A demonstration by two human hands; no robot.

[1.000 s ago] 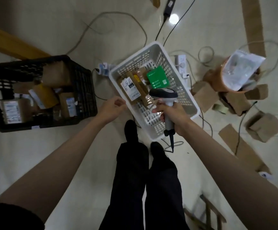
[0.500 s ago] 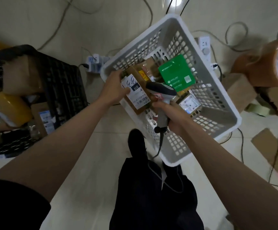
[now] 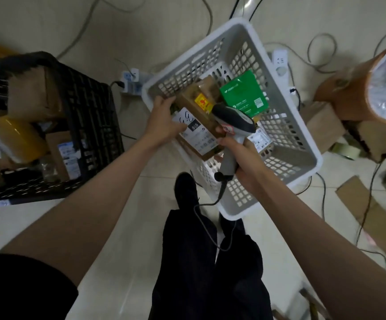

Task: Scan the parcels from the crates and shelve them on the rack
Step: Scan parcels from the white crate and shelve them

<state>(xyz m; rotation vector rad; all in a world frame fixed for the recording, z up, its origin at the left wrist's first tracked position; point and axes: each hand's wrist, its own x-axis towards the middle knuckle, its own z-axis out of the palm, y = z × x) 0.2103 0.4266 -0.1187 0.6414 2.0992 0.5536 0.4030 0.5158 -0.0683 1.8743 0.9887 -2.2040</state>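
A white plastic crate stands on the floor ahead of me. In it lie a brown parcel with a white label and a yellow sticker, a green parcel and another labelled parcel. My left hand grips the brown parcel at its left edge, inside the crate. My right hand holds the grey barcode scanner by its handle, its head over the brown parcel.
A black crate with several brown parcels sits to the left. Power strips and cables run across the floor. Cardboard boxes and a brown bin with a plastic liner lie at the right. My legs stand below.
My left hand went from the crate's rim into the crate and took hold of the brown parcel. The scanner came closer over it as I leaned in.
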